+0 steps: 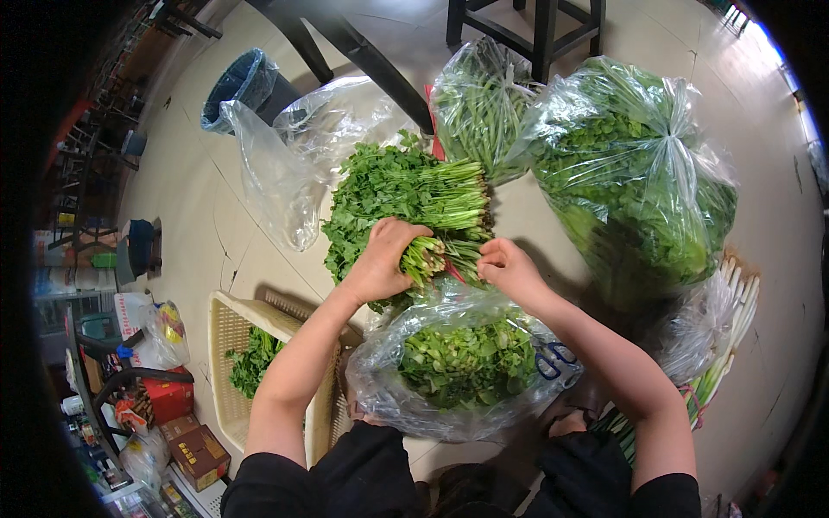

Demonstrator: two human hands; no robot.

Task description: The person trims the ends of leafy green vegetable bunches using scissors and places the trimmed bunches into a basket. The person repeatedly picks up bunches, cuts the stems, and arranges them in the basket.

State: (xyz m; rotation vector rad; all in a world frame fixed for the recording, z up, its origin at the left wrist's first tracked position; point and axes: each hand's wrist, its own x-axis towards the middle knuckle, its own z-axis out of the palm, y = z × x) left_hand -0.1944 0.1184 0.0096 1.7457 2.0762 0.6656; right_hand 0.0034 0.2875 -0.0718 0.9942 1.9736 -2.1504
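My left hand grips a small bunch of leafy green stems, its cut ends facing right. To the right, my right hand has thumb and fingers drawn together beside thin stems; whether it pinches anything is too small to tell. A red strip shows between the hands. Just beyond them lies a large pile of leafy herbs like coriander, roots to the right. Nearer my body, an open clear plastic bag holds loose green leaves.
A cream plastic basket with greens stands at left. Tied bags of leafy greens and long green pods or stems lie beyond right. Spring onions lie at right. A lined bin, table leg and stool stand farther off.
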